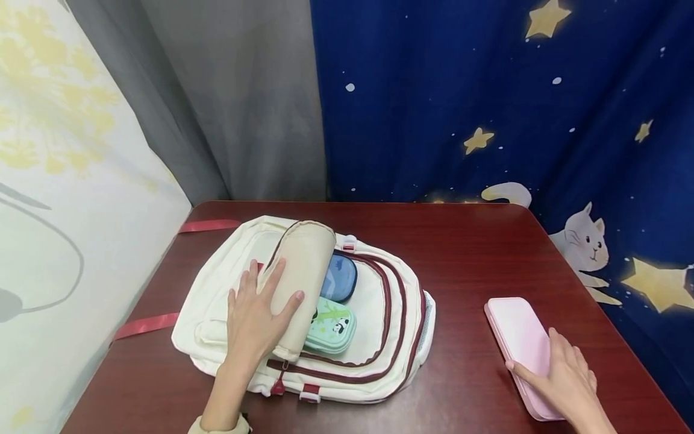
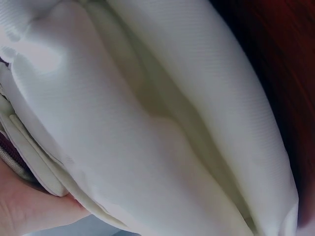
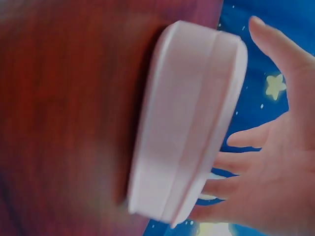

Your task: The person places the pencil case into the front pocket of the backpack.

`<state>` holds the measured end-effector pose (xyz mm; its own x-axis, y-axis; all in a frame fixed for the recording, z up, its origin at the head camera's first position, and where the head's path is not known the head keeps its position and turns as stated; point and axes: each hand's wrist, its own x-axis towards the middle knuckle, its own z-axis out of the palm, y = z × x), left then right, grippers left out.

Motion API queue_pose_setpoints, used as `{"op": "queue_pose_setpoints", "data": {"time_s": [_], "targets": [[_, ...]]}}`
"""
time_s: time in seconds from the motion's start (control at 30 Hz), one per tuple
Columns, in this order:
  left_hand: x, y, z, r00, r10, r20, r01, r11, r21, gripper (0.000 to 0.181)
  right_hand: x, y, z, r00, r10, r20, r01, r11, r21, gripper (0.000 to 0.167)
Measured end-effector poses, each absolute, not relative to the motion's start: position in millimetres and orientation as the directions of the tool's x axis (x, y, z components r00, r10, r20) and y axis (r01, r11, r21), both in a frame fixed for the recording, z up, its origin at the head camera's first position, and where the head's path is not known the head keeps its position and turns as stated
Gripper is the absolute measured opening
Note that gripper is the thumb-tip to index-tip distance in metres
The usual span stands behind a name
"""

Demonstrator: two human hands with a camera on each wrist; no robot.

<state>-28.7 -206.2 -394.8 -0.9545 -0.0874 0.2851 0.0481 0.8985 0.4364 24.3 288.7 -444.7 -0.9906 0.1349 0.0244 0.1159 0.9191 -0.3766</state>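
A white backpack lies on the table with its front pocket unzipped. The pocket's cream flap is folded back to the left, and my left hand rests on it with fingers spread. Beside the flap, in the opened pocket, sit a blue case and a mint-green panda case, both partly covered. At the right, a pink pencil case lies on the table. My right hand hovers over it with thumb and fingers spread to either side; in the right wrist view the thumb stands apart from it.
The dark red wooden table reaches back to a blue starry curtain and a grey curtain. Red straps trail from the backpack toward the left table edge. A red zipper pull hangs at the backpack's near side.
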Motion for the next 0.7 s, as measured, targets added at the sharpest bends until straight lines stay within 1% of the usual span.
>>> {"op": "queue_pose_setpoints", "data": {"time_s": [0.13, 0.3, 0.43, 0.5, 0.63, 0.7], "targets": [[-29, -206, -394, -0.952, -0.088, 0.293, 0.050, 0.899, 0.435, 0.069, 29, 290, -446, -0.976, 0.203, -0.084, 0.220, 0.913, -0.345, 0.123], [-28, -208, -393, -0.948, -0.097, 0.303, 0.045, 0.903, 0.428, 0.068, 32, 291, -451, -0.951, 0.240, -0.196, 0.292, 0.907, -0.305, 0.130], [-26, -209, -393, -0.951, -0.096, 0.294, 0.042, 0.901, 0.431, 0.069, 37, 293, -456, -0.928, 0.240, -0.286, 0.320, 0.906, -0.276, 0.132], [-25, -209, -393, -0.953, -0.095, 0.288, 0.041, 0.901, 0.432, 0.069, 40, 294, -460, -0.935, 0.233, -0.268, 0.308, 0.908, -0.284, 0.131], [-26, -207, -393, -0.951, -0.092, 0.295, 0.048, 0.898, 0.437, 0.069, 47, 296, -467, -0.960, 0.235, -0.152, 0.273, 0.905, -0.326, 0.127], [-26, -207, -393, -0.951, -0.093, 0.296, 0.049, 0.896, 0.441, 0.068, 49, 296, -469, -0.962, 0.254, -0.104, 0.275, 0.901, -0.337, 0.127]]}}
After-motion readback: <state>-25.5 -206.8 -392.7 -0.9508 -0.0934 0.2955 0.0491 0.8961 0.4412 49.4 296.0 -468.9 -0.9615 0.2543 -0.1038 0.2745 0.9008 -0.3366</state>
